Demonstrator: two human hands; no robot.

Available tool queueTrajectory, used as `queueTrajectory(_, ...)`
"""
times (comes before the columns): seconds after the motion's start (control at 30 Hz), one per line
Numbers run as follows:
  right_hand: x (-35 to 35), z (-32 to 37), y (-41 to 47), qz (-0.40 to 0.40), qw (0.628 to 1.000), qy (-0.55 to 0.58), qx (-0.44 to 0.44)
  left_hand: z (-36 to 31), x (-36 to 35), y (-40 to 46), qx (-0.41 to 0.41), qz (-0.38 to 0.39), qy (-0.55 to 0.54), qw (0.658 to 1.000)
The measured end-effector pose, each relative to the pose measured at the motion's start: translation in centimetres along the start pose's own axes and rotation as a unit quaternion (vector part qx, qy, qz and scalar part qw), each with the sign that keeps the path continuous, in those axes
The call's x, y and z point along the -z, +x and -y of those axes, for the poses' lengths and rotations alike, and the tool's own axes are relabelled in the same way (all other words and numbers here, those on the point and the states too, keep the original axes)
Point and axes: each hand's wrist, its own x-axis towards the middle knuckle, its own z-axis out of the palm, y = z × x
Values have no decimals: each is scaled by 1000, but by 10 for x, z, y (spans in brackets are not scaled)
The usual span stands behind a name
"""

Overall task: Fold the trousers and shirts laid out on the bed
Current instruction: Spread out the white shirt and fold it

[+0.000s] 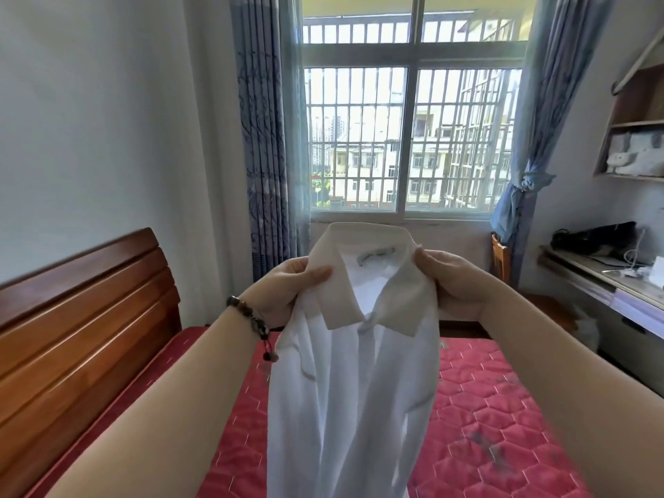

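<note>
A white collared shirt (352, 382) hangs in the air in front of me, above the bed, collar up and body drooping past the lower edge of view. My left hand (287, 285) pinches the collar's left side, thumb on the front. My right hand (449, 278) grips the collar's right side at the shoulder. The bed (496, 418) under the shirt has a red quilted cover with a hexagon pattern. No trousers show in this view.
A wooden headboard (79, 325) runs along the left of the bed. A barred window (409, 138) with blue curtains stands behind. On the right are a desk (611, 278) with cables, a wooden chair (501, 260) and wall shelves (636, 138).
</note>
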Motion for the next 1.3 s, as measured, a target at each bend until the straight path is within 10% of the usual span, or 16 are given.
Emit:
queueTrajectory(0.1, 14, 8, -7, 85, 988, -115, -58, -13, 8, -3, 1, 28, 17, 999)
queueTrajectory(0.27, 18, 25, -2, -28, 940, -339, 6, -41, 23, -1, 48, 53, 225, 972)
queueTrajectory(0.5, 41, 32, 3, 16, 954, -298, -18, -46, 37, 9, -105, -151, 495, 849)
queueTrajectory(0.93, 43, 12, 2, -88, 934, -347, -12, -58, 37, 13, 39, -89, 147, 984)
queueTrajectory(1.3, 37, 23, 13, -141, 982, -119, 41, -68, 22, 15, 52, -46, 408, 910)
